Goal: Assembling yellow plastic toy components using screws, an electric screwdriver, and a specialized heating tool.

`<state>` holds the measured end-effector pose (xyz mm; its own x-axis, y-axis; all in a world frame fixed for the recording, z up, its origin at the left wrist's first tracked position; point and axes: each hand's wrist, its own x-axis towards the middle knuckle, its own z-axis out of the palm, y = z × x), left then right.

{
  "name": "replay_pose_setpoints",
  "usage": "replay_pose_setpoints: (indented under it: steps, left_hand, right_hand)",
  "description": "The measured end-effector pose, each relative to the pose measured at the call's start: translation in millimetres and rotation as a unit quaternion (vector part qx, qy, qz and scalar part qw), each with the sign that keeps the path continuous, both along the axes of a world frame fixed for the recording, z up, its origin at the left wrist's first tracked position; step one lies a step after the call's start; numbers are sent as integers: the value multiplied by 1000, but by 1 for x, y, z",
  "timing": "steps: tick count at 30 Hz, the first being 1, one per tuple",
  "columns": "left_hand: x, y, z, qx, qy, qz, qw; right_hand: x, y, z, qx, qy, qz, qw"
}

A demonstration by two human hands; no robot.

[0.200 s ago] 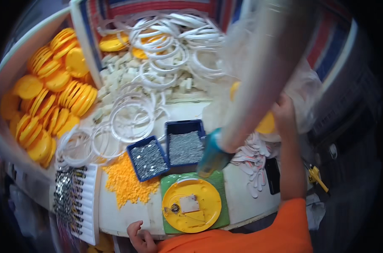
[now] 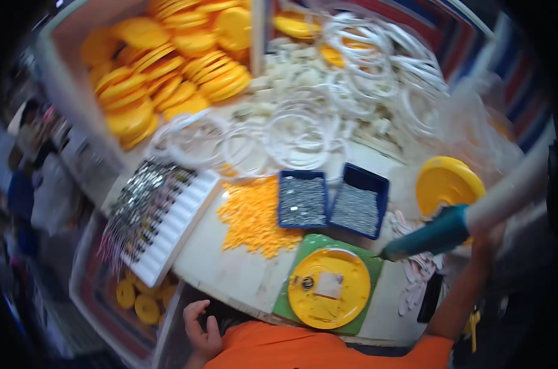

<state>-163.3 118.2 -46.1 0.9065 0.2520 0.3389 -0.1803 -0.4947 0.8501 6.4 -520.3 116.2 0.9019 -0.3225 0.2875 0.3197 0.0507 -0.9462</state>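
My left hand (image 2: 202,332) hovers off the table's front edge, fingers loosely curled and thumb apart, with nothing in it. At the right, my right hand (image 2: 490,237) is at the lower rim of a tilted yellow plastic disc (image 2: 442,178) and seems to grip it; the fingers are mostly hidden. A pale cylindrical tool with a teal tapered end (image 2: 435,232), like a hanging powered screwdriver, crosses in front of both. On a green mat (image 2: 368,264) lies a round yellow housing (image 2: 325,313) with a white square part (image 2: 329,285) and a small dark round part.
Two blue trays (image 2: 386,203) hold small silver pieces, beside a heap of small yellow parts (image 2: 254,215). A white ribbed rack (image 2: 174,227) carries wired parts. Behind are white rings (image 2: 300,138) and a bin of yellow discs (image 2: 131,92). White strips (image 2: 414,289) lie right.
The view has swung left, so the table appears shifted right and turned. My right hand and the disc are nearer, away from the clear bag. The teal-ended tool has tilted rightward, off the mat.
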Motion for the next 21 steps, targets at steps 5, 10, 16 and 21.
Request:
replay_pose_setpoints:
  steps: [5,10,16,21]
  left_hand:
    - [-30,9,4,-22,-49,126,991]
    - [31,-17,16,-79,-168,4,983]
    - [100,-64,78,-40,-244,-305,920]
    - [139,-94,104,-70,-157,-572,802]
  right_hand:
    - [18,43,-26,-240,-175,-163,941]
    - [-64,83,6,-574,-342,-407,623]
    - [-116,188,17,-90,-461,-358,807]
    - [-138,175,-17,-42,-452,198,868]
